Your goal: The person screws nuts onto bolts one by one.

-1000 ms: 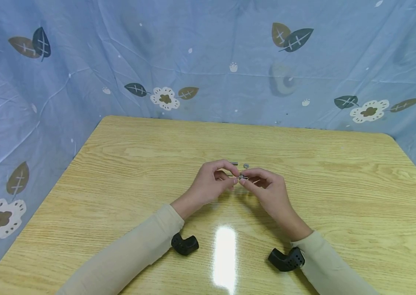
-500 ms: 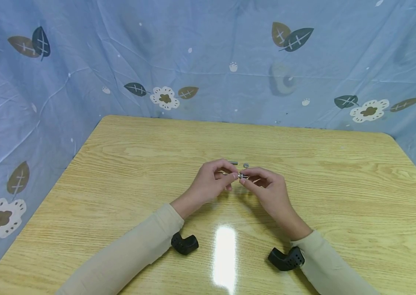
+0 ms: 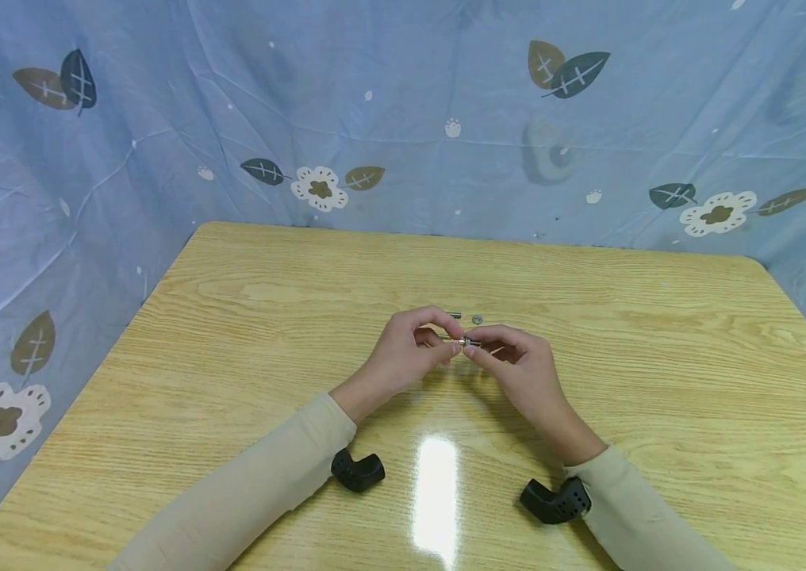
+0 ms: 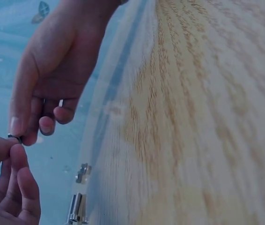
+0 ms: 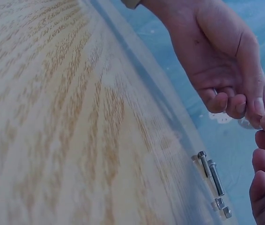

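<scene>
Near the middle of the table, both hands meet fingertip to fingertip on a small metal piece. My left hand (image 3: 406, 347) pinches a thin silver bolt (image 3: 462, 342) between thumb and forefinger. From the other side my right hand (image 3: 526, 366) pinches a small nut (image 3: 469, 341) on it, and the bolt's dark end juts out to the right. Fingers hide most of both parts; only a dark sliver (image 4: 15, 138) shows in the left wrist view. Just beyond the hands lie a loose silver bolt (image 3: 454, 315) and a loose nut (image 3: 477, 319).
Side by side in the right wrist view, threaded silver bolts (image 5: 216, 178) lie near nuts (image 5: 227, 213). The wood-grain table (image 3: 267, 317) is glossy, with a bright reflection at the front. A blue patterned curtain (image 3: 403, 103) hangs behind and along the left.
My left thumb and forefinger shift slightly up, then back, and the bolt between them changes its tilt a little. My right hand stays nearly still; the loose parts have not moved.
</scene>
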`<state>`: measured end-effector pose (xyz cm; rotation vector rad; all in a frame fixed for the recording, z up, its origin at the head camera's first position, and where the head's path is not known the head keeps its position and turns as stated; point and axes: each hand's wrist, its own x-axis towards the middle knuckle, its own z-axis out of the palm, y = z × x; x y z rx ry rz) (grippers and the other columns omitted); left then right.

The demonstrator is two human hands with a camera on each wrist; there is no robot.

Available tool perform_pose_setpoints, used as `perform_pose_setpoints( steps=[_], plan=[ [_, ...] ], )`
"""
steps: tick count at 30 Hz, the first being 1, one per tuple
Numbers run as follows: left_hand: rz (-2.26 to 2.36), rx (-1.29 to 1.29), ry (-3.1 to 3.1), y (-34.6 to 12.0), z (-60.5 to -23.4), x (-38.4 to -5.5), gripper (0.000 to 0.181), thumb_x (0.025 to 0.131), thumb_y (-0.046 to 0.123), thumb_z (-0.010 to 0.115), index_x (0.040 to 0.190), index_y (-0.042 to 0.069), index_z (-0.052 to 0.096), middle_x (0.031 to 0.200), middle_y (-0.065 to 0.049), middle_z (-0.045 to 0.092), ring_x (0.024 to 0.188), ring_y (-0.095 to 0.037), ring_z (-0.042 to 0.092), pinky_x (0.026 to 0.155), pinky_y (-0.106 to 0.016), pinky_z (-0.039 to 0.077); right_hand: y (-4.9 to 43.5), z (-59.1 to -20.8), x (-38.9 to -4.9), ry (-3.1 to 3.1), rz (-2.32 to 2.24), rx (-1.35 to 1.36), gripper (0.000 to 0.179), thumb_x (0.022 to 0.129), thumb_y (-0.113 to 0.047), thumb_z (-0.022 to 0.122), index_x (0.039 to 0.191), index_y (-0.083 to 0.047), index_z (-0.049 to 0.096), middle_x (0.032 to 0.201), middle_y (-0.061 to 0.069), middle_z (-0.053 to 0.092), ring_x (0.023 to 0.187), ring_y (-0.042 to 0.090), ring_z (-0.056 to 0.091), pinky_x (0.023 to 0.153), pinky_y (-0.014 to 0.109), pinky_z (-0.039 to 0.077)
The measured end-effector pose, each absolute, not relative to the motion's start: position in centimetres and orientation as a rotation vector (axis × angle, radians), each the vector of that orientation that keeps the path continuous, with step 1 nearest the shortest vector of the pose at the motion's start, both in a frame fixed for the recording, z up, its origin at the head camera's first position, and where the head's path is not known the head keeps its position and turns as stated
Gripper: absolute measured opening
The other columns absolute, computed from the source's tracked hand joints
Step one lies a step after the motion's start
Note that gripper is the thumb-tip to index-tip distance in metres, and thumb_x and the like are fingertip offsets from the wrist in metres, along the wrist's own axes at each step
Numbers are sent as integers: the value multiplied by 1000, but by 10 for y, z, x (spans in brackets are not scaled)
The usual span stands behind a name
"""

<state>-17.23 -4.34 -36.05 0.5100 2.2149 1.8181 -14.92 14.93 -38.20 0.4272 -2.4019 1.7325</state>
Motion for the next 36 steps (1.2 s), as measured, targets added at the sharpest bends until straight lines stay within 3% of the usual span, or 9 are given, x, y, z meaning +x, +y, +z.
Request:
perform_pose_setpoints(
  steps=[9,16,20,31,36],
  plan=[
    [1813,442,2157,-41,-361,-172,11,97,20,60,105,15,67,114,-1,64,79,-39,65,62,-32,49,149,-381,-149,-2379,1758,403,17,88,-12,72,104,-8,73,101,-8,70,84,7,63,69,23,54],
    [1802,472,2191,-42,-361,-173,9,95,17,64,102,15,68,119,-2,63,79,-38,66,62,-35,51,149,-382,-150,-2377,1748,418,16,88,-12,72,103,-9,73,99,-6,70,84,7,64,70,23,54],
    [1800,510,2216,-44,-360,-172,9,93,14,66,101,14,69,114,-3,64,79,-36,67,64,-39,53,149,-383,-150,-2380,1752,416,16,88,-12,72,103,-8,73,97,-10,70,84,7,64,69,23,54],
    [1810,524,2235,-43,-360,-171,14,90,6,67,101,15,68,114,-1,63,82,-31,68,63,-29,51,149,-382,-149,-2390,1767,404,17,88,-13,71,104,-8,73,98,-13,70,84,7,64,69,23,54],
    [1805,497,2193,-43,-360,-171,12,95,12,62,106,16,66,116,-2,63,83,-35,67,58,-27,45,150,-382,-149,-2376,1769,390,19,88,-13,71,106,-7,73,104,-2,71,85,7,64,71,22,54]
  ],
)
